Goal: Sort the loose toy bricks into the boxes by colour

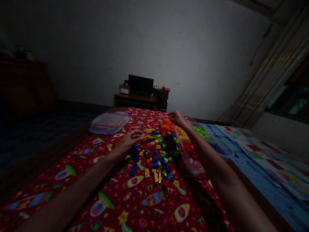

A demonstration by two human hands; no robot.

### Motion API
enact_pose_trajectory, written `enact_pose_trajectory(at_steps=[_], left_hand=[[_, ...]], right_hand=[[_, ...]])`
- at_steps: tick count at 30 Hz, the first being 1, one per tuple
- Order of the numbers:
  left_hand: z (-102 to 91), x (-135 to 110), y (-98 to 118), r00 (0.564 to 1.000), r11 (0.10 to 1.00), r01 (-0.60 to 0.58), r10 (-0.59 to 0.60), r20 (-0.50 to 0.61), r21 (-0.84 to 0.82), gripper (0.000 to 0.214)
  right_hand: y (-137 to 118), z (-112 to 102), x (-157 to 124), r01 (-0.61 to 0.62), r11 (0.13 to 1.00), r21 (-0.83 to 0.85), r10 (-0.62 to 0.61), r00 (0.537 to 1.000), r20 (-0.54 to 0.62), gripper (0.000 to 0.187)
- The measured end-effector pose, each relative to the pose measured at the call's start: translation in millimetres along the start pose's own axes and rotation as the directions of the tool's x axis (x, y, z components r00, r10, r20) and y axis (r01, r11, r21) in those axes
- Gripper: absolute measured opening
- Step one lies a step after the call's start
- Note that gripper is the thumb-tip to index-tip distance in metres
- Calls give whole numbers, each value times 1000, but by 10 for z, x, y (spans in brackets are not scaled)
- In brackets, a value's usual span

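Observation:
A heap of small toy bricks [158, 151] in blue, yellow, red and green lies on a red cloth with a rocket print [145, 206]. My left hand [130, 140] rests at the heap's left edge with the fingers curled on the bricks; what it holds, if anything, is hidden. My right hand [177, 118] reaches farther, over a clear container of orange bricks [166, 124], fingers bent downward. More clear containers hold yellow bricks [181, 132], red bricks [190, 149] and green bricks [200, 130].
A stack of clear plastic lids [109, 123] lies at the far left of the cloth. A patterned blue and white mat [260, 161] lies to the right. A low wooden stand with a dark screen [141, 85] stands against the far wall. A curtain [272, 71] hangs at right.

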State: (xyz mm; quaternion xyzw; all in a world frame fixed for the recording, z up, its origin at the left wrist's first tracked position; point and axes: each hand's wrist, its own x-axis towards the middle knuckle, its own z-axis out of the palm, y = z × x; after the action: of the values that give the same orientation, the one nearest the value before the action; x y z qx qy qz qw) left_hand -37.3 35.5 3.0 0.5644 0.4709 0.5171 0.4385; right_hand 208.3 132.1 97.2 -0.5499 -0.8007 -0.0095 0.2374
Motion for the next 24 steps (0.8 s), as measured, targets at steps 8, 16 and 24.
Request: enact_pose_trajectory(at_steps=[8,16,24], left_hand=[[79,-48,33,998,991,-20,13,-56,-133,54],[-2,20,16,993,991,-101,105,-48,84,43],[-352,206,-339,964,751,-67,219,-152,656,45]], right_hand=[[-640,197,-519,314,904,291,-399,865,304,28],[-610,285,-482,359,926,117,-378,890,256,19],[-2,110,-51,-79,965,-250,91,995,36,29]])
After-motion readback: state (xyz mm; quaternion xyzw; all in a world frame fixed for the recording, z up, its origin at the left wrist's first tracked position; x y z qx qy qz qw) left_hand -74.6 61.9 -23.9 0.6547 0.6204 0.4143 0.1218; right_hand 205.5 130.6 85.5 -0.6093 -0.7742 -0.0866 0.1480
